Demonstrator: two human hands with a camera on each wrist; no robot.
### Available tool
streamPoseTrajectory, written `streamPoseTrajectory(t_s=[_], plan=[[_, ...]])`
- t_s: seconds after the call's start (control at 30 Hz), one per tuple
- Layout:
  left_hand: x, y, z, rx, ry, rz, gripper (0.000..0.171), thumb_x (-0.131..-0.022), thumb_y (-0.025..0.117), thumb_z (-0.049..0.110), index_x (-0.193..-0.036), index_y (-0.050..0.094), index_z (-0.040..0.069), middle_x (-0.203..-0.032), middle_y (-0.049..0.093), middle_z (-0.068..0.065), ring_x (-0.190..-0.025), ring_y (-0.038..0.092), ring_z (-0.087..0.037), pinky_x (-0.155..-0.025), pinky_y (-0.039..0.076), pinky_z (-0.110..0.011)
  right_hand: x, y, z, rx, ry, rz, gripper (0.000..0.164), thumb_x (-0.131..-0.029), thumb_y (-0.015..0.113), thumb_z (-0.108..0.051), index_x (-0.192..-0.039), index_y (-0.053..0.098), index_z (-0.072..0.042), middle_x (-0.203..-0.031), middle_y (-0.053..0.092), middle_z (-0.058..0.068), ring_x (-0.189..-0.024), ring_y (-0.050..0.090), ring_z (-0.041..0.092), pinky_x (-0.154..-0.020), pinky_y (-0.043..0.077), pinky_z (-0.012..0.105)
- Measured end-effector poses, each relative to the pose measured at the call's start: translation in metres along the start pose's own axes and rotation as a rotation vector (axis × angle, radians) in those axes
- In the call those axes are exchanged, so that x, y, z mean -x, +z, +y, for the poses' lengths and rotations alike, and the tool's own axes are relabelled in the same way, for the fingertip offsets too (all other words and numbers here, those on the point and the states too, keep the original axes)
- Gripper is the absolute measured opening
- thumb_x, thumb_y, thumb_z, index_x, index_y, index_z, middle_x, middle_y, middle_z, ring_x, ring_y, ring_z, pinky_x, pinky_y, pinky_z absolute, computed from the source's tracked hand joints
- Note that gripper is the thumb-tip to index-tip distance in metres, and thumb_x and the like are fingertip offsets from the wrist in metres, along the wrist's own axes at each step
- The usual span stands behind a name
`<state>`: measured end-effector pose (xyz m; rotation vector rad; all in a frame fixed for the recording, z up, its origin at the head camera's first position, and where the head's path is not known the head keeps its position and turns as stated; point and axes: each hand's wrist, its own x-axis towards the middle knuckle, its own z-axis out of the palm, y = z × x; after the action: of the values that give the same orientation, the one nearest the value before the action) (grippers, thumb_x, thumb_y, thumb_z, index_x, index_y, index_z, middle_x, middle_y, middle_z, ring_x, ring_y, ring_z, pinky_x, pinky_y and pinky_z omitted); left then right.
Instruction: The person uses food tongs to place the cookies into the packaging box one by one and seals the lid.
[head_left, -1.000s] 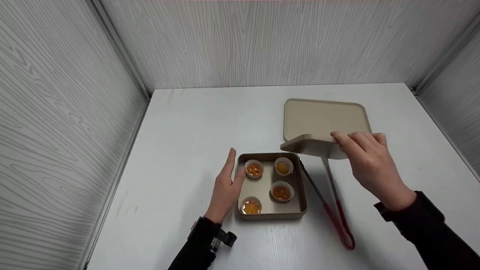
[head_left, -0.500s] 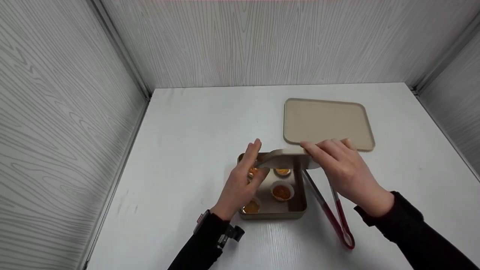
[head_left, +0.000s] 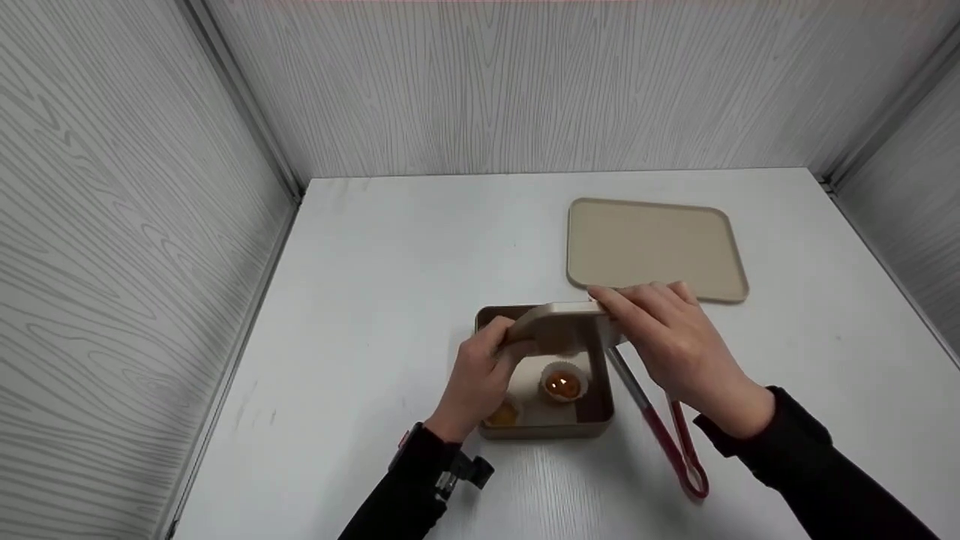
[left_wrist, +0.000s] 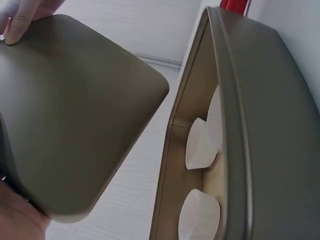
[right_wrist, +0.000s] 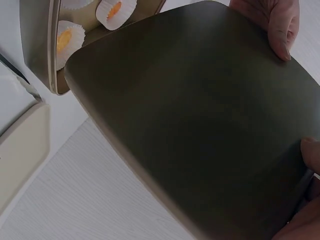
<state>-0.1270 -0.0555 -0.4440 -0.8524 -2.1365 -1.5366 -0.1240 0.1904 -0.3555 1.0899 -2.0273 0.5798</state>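
A tilted beige rectangular lid [head_left: 562, 330] is held up over the back of an uncovered square metal tin [head_left: 547, 433]. My left hand [head_left: 474, 375] pinches the lid's left edge, thumb beneath. At its right edge my right hand [head_left: 686, 349] grips it, fingers over the top. Inside the tin, a small tart in a white paper cup [head_left: 564, 382] shows at the front right, and another tart [head_left: 504, 412] sits front left, partly behind my left hand. The lid hides the back cups in the head view. Two white cups [right_wrist: 116, 11] show past the lid in the right wrist view.
Tongs with red handles [head_left: 694, 476] lie right of the tin, partly under my right hand and the lid. A flat beige tray [head_left: 652, 244] lies behind, at the back right. White wood-grain panels [head_left: 480, 90] enclose the table at the back and sides.
My right hand has brought the lid left, from over the tongs to above the tin. My left hand, earlier straight-fingered beside the tin, has moved right and now pinches the lid's left edge.
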Motion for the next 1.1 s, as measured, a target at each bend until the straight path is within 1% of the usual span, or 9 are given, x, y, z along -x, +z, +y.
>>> streamPoseTrajectory(t_s=[0.17, 0.23, 0.37, 0.5, 0.63, 0.73, 0.83, 1.03, 1.1], plan=[[0.001, 0.002, 0.005, 0.023, 0.001, 0.013, 0.007, -0.101, 0.063, 0.009, -0.104, 0.062, 0.003, -0.092, 0.065, -0.006, -0.079, 0.053, -0.013, -0.067, 0.048, -0.027, 0.001, 0.003, 0.003, -0.047, 0.046, 0.065, 0.036, -0.106, 0.056, -0.021, -0.133, 0.067, -0.001, -0.108, 0.071, 0.013, -0.091, 0.062, 0.029, -0.076, 0.037, 0.039], [0.001, 0.001, 0.007, 0.062, -0.012, 0.007, 0.01, -0.102, 0.061, 0.009, -0.108, 0.061, 0.001, -0.098, 0.067, -0.007, -0.085, 0.061, -0.014, -0.072, 0.054, -0.028, 0.002, 0.004, 0.005, -0.061, 0.078, 0.107, 0.037, -0.105, 0.057, -0.024, -0.133, 0.067, -0.001, -0.112, 0.071, 0.015, -0.096, 0.061, 0.032, -0.081, 0.038, 0.04], [0.002, -0.001, 0.013, 0.191, -0.094, -0.019, 0.013, -0.103, 0.058, 0.008, -0.113, 0.058, -0.001, -0.111, 0.069, -0.012, -0.103, 0.07, -0.02, -0.084, 0.061, -0.034, 0.007, 0.005, 0.011, -0.077, 0.166, 0.183, 0.044, -0.105, 0.059, -0.03, -0.135, 0.064, 0.001, -0.127, 0.066, 0.02, -0.115, 0.057, 0.038, -0.102, 0.039, 0.037], [0.002, -0.005, 0.02, 0.312, -0.203, -0.021, 0.016, -0.106, 0.053, 0.009, -0.115, 0.055, -0.004, -0.114, 0.068, -0.016, -0.109, 0.07, -0.024, -0.088, 0.061, -0.038, 0.016, 0.007, 0.018, -0.145, 0.282, 0.195, 0.058, -0.104, 0.061, -0.03, -0.148, 0.048, 0.006, -0.145, 0.051, 0.023, -0.131, 0.048, 0.033, -0.114, 0.036, 0.032], [0.002, -0.008, 0.027, 0.414, -0.301, -0.014, 0.029, -0.11, 0.048, 0.018, -0.129, 0.051, -0.004, -0.123, 0.065, -0.016, -0.114, 0.068, -0.025, -0.093, 0.059, -0.04, 0.027, 0.011, 0.018, -0.27, 0.404, 0.148, 0.076, -0.097, 0.067, -0.003, -0.157, 0.023, 0.01, -0.16, 0.036, 0.02, -0.138, 0.044, 0.026, -0.111, 0.041, 0.025], [0.001, -0.009, 0.03, 0.481, -0.362, 0.013, 0.038, -0.11, 0.047, 0.026, -0.136, 0.049, -0.001, -0.126, 0.063, -0.015, -0.116, 0.066, -0.025, -0.095, 0.058, -0.043, 0.036, 0.016, 0.014, -0.335, 0.48, 0.098, 0.09, -0.09, 0.066, 0.013, -0.16, 0.01, 0.008, -0.167, 0.026, 0.015, -0.129, 0.054, 0.026, -0.101, 0.049, 0.019], [0.0, -0.01, 0.031, 0.532, -0.411, 0.04, 0.041, -0.11, 0.046, 0.032, -0.137, 0.048, 0.002, -0.127, 0.061, -0.013, -0.117, 0.064, -0.026, -0.097, 0.056, -0.044, 0.043, 0.022, 0.01, -0.351, 0.534, 0.057, 0.092, -0.091, 0.066, 0.014, -0.162, 0.008, 0.003, -0.169, 0.021, 0.015, -0.113, 0.063, 0.028, -0.09, 0.052, 0.014], [0.0, -0.011, 0.032, 0.534, -0.488, 0.064, 0.042, -0.11, 0.044, 0.039, -0.134, 0.049, 0.005, -0.124, 0.055, -0.012, -0.118, 0.056, -0.028, -0.099, 0.048, -0.045, 0.053, 0.03, 0.005, -0.357, 0.587, 0.02, 0.091, -0.093, 0.066, 0.01, -0.164, 0.011, -0.002, -0.166, 0.025, 0.018, -0.125, 0.051, 0.017, -0.084, 0.052, 0.011], [0.0, -0.011, 0.031, 0.523, -0.511, 0.071, 0.042, -0.11, 0.043, 0.042, -0.132, 0.05, 0.006, -0.122, 0.054, -0.011, -0.117, 0.054, -0.027, -0.1, 0.046, -0.045, 0.055, 0.032, 0.005, -0.345, 0.595, 0.011, 0.09, -0.093, 0.066, 0.009, -0.164, 0.011, -0.002, -0.164, 0.03, 0.018, -0.119, 0.053, 0.016, -0.08, 0.052, 0.01]])
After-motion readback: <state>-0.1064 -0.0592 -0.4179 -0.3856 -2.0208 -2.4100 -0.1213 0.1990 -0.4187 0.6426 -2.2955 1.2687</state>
